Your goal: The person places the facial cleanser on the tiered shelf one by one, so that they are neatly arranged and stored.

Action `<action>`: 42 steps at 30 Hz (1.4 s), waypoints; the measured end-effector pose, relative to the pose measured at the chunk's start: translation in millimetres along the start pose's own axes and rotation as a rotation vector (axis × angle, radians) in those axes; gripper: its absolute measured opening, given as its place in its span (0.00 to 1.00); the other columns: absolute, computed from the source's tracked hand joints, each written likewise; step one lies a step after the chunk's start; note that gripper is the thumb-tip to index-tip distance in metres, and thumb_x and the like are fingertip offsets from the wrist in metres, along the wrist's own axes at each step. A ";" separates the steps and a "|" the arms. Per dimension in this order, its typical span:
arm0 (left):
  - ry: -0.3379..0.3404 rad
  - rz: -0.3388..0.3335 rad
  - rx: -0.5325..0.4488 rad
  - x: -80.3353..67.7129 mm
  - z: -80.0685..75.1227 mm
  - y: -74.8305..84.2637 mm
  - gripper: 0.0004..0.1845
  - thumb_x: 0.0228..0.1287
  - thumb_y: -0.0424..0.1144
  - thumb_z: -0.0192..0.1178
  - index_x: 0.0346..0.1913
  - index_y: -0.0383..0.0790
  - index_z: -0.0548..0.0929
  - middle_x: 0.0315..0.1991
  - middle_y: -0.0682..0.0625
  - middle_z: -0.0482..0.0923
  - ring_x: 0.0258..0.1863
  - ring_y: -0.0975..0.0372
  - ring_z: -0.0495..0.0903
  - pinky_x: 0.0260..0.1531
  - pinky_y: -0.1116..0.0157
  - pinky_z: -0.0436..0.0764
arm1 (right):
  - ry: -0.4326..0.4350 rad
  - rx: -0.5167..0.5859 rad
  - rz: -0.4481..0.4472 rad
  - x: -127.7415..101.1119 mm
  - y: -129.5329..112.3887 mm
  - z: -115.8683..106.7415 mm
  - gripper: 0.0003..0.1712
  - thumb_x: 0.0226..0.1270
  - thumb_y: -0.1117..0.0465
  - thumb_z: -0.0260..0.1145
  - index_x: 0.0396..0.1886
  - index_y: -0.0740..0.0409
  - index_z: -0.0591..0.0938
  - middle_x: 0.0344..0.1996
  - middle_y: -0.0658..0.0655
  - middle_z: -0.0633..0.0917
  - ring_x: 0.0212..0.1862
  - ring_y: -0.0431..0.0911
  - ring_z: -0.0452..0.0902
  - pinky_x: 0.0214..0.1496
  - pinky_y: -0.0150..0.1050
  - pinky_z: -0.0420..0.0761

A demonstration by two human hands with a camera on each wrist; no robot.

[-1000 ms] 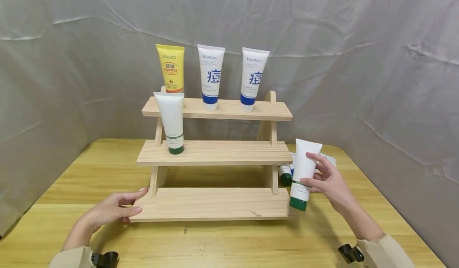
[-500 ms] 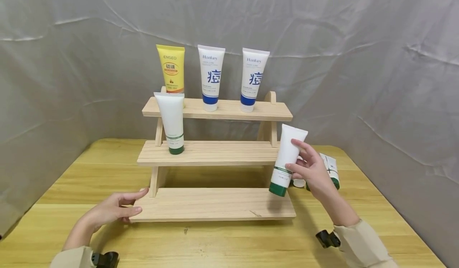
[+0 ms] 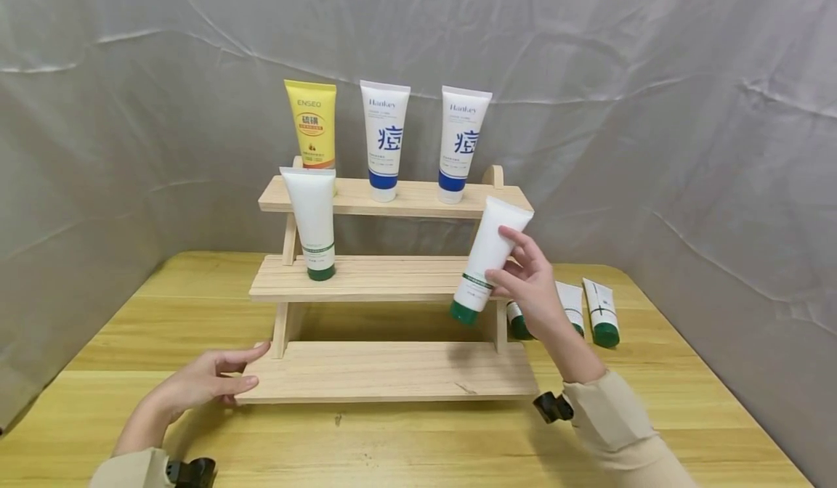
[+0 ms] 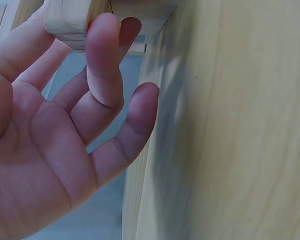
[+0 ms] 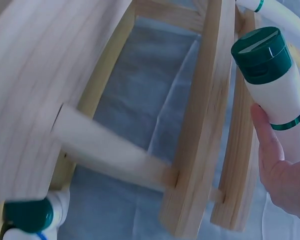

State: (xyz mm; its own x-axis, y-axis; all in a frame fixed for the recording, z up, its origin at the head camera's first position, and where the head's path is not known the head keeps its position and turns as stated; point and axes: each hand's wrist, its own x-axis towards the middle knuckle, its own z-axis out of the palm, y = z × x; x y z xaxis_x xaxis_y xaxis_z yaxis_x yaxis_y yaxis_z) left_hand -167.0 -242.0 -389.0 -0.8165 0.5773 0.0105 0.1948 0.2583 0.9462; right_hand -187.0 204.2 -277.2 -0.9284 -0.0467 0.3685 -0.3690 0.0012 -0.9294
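Placement looks to be the step in hand: the right hand (image 3: 531,288) grips a white tube with a green cap (image 3: 488,259) in the air, just in front of the right end of the wooden rack's (image 3: 392,372) middle shelf (image 3: 386,279); the left hand (image 3: 208,380) lies relaxed, holding nothing, fingertips touching the bottom shelf's left corner; the next move, as I judge it, calls for righting the tube and setting it cap-down on that shelf, like its upright twin (image 3: 312,221); its long axis leans, cap pointing down and left, crimped end up and right
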 end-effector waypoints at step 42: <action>0.017 -0.001 0.005 0.4 -0.4 -1.2 0.25 0.65 0.34 0.55 0.56 0.69 0.70 0.57 0.18 0.57 0.20 0.67 0.72 0.21 0.67 0.75 | -0.071 -0.135 -0.374 62.0 11.0 115.4 0.28 0.54 0.81 0.60 0.57 0.68 0.71 0.57 0.64 0.73 0.50 0.55 0.74 0.44 0.43 0.79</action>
State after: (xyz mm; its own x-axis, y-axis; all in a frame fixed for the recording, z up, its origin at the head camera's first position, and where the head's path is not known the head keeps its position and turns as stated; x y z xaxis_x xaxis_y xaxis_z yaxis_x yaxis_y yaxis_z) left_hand -167.8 -242.4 -390.0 -0.8256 0.5640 0.0149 0.1968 0.2631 0.9445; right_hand -243.6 86.1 -266.6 -0.7258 -0.1379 0.6740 -0.6873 0.1021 -0.7192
